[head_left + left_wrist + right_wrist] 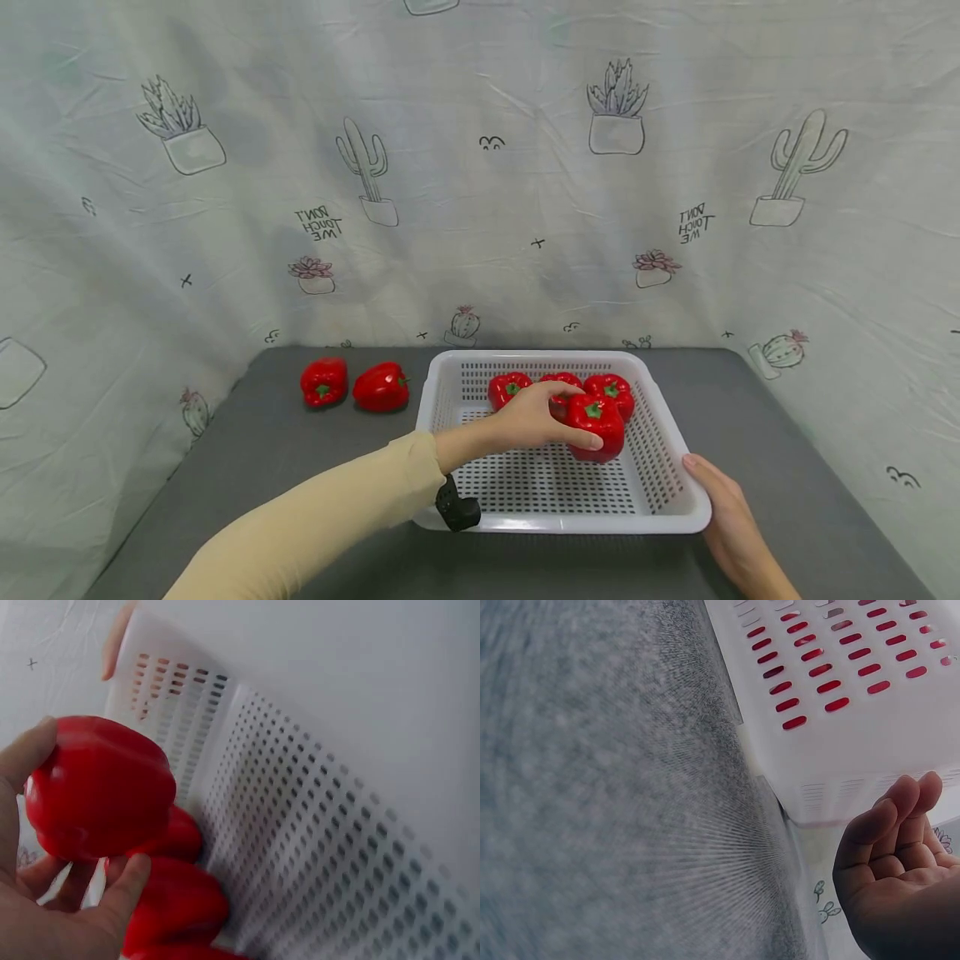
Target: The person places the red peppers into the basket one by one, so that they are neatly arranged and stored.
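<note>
- Reaching across in the head view, the left hand (534, 415) holds a red pepper (600, 432) over the white basket (555, 523), between its thumb and its fingers.
- Three more peppers (509, 387) are in the back part of the basket, just behind the held one. I cannot tell if the held one touches them.
- Two peppers (381, 387) lie on the gray table (315, 458), to the left of the basket and apart from it. One shows its green stem to the front, and the other points its stem to the right.
- A yellowish sleeve (322, 521) covers the left arm, and a black thing (455, 506) sits at that wrist.
- The right hand (731, 521) is at the right edge of the basket.
- Behind it all, a pale curtain (480, 175) has plant drawings on it.
- In the left wrist view, the held pepper is big and shiny, with more red ones under it, by the basket's side full of holes.
- In the right wrist view, the right hand's fingers are bent near the basket's edge. I cannot tell if they grip it. Red shows through the holes.
</note>
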The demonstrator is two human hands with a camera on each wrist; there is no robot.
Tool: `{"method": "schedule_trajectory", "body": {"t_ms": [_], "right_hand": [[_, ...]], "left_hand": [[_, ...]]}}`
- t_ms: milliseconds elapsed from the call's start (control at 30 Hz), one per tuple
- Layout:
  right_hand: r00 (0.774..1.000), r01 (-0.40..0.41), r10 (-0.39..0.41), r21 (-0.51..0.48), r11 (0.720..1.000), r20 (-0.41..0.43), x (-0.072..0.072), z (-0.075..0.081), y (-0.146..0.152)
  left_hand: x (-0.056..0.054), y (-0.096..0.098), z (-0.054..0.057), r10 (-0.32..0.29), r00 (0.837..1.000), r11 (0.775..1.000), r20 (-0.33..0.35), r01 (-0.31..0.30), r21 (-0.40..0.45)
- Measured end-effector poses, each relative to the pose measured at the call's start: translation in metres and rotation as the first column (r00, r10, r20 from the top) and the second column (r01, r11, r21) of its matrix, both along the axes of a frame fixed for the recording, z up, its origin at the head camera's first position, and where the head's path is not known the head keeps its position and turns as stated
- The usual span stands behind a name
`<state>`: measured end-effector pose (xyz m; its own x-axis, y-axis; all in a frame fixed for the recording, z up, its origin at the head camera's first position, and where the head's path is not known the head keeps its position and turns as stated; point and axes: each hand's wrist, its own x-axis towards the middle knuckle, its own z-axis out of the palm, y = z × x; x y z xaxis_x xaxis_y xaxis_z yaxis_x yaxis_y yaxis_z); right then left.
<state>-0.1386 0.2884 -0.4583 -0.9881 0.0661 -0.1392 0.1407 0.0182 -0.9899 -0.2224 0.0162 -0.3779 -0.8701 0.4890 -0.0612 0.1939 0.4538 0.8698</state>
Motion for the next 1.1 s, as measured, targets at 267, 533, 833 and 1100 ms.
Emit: {"method": "schedule_trajectory", "body": {"t_ms": [267,533,833,1100], "right_hand": [[1.000,-0.008,0.007,0.030,1.000,0.026,0.001,-0.001,-0.001],[1.000,-0.001,0.001,0.038,0.999,0.016,0.000,-0.001,0.001],[0.999,-0.006,0.004,0.054,0.999,0.040,-0.001,0.000,-0.001],[0.998,-0.006,0.003,0.055,0.998,0.064,-0.001,0.000,0.000]], "left_hand": [[0.008,0.011,-0.009,0.064,0.996,0.996,0.067,-0.069,0.063],[0.020,0.034,-0.021,0.184,0.982,0.983,0.031,-0.184,0.011],[0.029,0.050,-0.037,0.218,0.972,0.974,0.085,-0.223,0.043],[0.027,0.056,-0.040,0.223,0.972,0.973,0.071,-0.227,0.044]]}}
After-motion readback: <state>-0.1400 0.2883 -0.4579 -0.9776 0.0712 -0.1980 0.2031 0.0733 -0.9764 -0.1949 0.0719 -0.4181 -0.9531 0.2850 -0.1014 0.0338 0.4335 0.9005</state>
